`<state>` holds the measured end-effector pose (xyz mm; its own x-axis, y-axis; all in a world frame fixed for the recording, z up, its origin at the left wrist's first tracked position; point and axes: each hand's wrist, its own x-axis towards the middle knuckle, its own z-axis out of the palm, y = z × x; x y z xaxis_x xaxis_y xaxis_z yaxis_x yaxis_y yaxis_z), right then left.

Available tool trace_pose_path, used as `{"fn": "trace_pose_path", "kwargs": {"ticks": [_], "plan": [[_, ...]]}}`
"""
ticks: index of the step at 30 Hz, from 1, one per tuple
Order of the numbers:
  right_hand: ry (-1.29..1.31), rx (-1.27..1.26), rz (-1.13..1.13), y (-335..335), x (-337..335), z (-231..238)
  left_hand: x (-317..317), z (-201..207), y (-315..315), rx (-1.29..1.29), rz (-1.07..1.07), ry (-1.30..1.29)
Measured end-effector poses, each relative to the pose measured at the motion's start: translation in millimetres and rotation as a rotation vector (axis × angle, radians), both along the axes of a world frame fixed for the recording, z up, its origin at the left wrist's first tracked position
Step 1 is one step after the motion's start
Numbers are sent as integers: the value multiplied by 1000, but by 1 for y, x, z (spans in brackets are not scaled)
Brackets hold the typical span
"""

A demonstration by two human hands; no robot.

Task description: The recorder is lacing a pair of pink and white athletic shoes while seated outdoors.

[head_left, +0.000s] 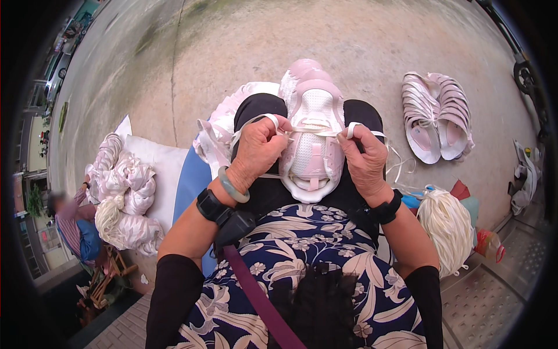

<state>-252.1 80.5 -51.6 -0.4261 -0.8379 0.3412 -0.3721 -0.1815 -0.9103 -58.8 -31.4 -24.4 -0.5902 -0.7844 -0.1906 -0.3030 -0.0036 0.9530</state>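
Observation:
A pink-and-white shoe upper (308, 160) rests between my knees, its heel opening toward me and further uppers stacked beyond it. A white shoelace (319, 132) runs across its front, with loops rising at both sides. On the left of the upper, my left hand (258, 145) is closed, thumb and fingers pinching the lace. Over on the other side, my right hand (367, 160) pinches the lace between thumb and forefinger. The lace trails past my right hand toward a thick bundle of white laces (444, 230) beside my right thigh.
Tied shoe uppers (439, 119) lie on the concrete floor at the right. Bundled uppers (125, 192) are piled at the left, near another person (78, 224) at the far left. A ridged metal surface (488, 296) is at the lower right.

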Motion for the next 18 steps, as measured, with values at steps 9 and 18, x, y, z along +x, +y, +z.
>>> {"fn": "trace_pose_path", "kwargs": {"ticks": [9,18], "plan": [[-104,-19,-59,-15,-1,-14,-5,5,3,86,65,39],[216,-137,-26,-14,-5,-7,-5,-1,3,74,85,61]]}}
